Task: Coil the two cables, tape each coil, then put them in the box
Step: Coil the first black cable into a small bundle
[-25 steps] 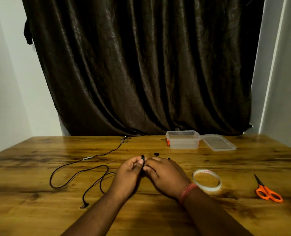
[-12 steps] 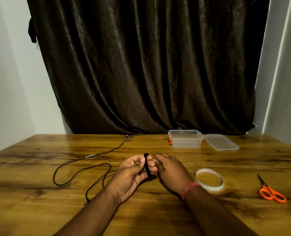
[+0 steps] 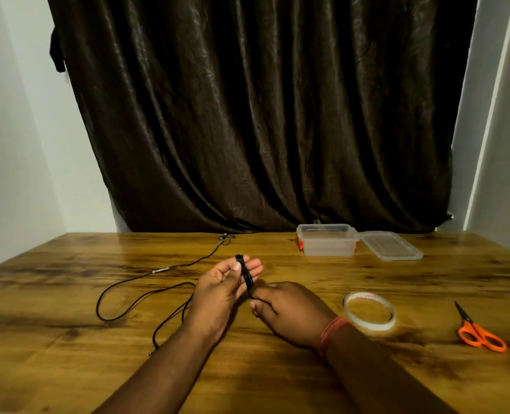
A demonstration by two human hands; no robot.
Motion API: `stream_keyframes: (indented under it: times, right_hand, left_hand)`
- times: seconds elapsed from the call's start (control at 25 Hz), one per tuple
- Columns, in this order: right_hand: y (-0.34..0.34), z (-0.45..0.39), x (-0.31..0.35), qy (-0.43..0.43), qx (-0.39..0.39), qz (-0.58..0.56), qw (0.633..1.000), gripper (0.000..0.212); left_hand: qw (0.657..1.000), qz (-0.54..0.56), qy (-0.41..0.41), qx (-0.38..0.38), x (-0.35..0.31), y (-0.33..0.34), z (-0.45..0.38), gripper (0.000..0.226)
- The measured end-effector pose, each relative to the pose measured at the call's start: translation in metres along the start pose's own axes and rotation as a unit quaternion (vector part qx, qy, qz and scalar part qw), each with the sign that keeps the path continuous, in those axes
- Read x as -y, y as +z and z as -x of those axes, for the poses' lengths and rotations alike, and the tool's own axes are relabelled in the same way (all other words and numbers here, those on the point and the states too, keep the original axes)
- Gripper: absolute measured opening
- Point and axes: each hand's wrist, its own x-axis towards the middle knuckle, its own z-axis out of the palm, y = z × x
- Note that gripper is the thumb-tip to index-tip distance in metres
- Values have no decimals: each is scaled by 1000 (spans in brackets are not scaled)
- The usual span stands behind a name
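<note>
A small black cable coil (image 3: pixel 244 271) stands between my two hands above the middle of the table. My left hand (image 3: pixel 220 291) holds its upper part between thumb and fingers, palm turned up. My right hand (image 3: pixel 289 312) pinches the coil's lower end with curled fingers. A second black cable (image 3: pixel 146 294) lies loose in open loops on the table to the left, its plug near the front. The clear plastic box (image 3: pixel 327 243) stands open at the back right, with its lid (image 3: pixel 391 245) lying beside it. A roll of clear tape (image 3: pixel 369 314) lies right of my right wrist.
Orange-handled scissors (image 3: pixel 477 333) lie at the right of the wooden table (image 3: pixel 68 354). A dark curtain (image 3: pixel 262 115) hangs behind the table's far edge, with white walls on both sides.
My left hand has turned palm up and lifted the coil so it stands taller. My right hand slid down to the coil's lower end.
</note>
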Motion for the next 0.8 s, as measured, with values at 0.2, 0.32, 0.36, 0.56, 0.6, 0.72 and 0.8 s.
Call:
stream_keyframes:
  times: [0.2,0.32,0.36,0.56,0.6,0.72,0.8]
  right_hand:
    - [-15,1,-2,12,-101,-67,993,19]
    - [-16,0,-7,45,-147,-80,985,13]
    - [-17,0,-7,56,-161,-82,982,12]
    - [-17,-1,-12,94,-221,-114,964,9]
    - [-16,-1,-13,96,-223,-125,962,10]
    - [-10,-3,-15,93,-198,-145,965,13]
    - [-6,-5,-16,94,-170,-152,969,13]
  left_hand:
    - [980,-193,-14,37,11,-2,1,24]
    - [975,-194,-43,100,13,-1,6,26]
    - [975,-186,-56,109,12,0,7,26]
    - [977,-104,-96,159,3,6,15,20]
    - [979,-77,-103,156,1,7,15,20]
    - [983,12,-113,142,-2,6,15,18]
    - [985,45,-112,122,-4,6,14,16]
